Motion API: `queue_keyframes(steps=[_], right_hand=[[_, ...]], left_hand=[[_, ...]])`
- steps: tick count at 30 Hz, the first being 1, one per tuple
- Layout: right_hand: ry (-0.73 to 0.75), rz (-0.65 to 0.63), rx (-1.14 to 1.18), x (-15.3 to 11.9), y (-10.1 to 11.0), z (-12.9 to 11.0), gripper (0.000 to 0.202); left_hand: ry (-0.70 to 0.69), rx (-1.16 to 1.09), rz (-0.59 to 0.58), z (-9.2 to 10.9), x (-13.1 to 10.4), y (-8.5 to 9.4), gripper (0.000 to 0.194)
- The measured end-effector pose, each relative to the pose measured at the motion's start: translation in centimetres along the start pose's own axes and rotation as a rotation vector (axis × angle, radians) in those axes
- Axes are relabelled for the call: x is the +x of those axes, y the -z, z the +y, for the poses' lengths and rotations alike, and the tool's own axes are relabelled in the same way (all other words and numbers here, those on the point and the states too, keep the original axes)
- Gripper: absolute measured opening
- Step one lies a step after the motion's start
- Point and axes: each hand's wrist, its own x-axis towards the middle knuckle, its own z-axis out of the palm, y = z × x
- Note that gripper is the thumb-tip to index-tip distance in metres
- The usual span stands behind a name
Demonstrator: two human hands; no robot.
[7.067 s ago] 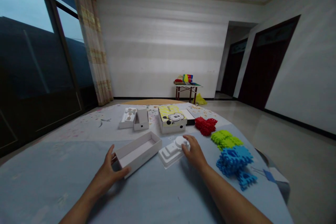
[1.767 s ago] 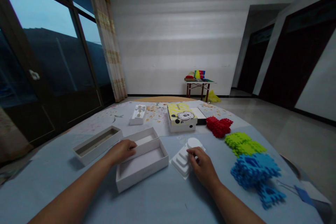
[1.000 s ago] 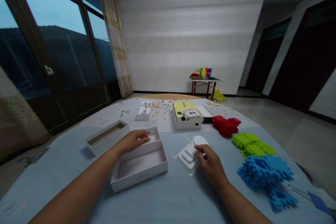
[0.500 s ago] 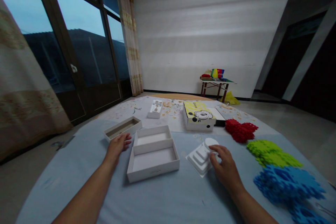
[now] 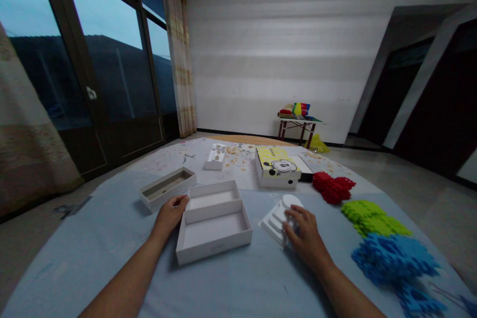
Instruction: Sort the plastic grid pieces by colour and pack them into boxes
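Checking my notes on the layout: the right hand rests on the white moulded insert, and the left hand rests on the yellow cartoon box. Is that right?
Not quite. The right hand does rest on the white insert, but the left hand touches the two open white boxes, as the head view shows. The yellow box lies farther back, untouched.

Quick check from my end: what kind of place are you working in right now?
Likely a room in a home, with the work laid on a cloth-covered table. Signs: tall glass doors with a curtain, bare tiled floor, and a small side table against the wall.
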Motion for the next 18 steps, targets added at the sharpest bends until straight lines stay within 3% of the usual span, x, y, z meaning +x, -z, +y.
queue_keyframes(steps=[8, 13, 18], right_hand=[[0.002, 0.039, 0.026, 0.3, 0.7, -1.0, 0.028], [0.067, 0.048, 0.055, 1.7, 1.3, -3.7, 0.025], [0.109, 0.001, 0.097, 3.4, 0.2, -6.5, 0.024]], left_hand=[[-0.015, 0.046, 0.005, 0.1, 0.1, 0.0, 0.035], [0.016, -0.001, -0.022, -0.5, 0.2, 0.2, 0.036], [0.034, -0.058, -0.052, -1.1, 0.0, 0.3, 0.037]])
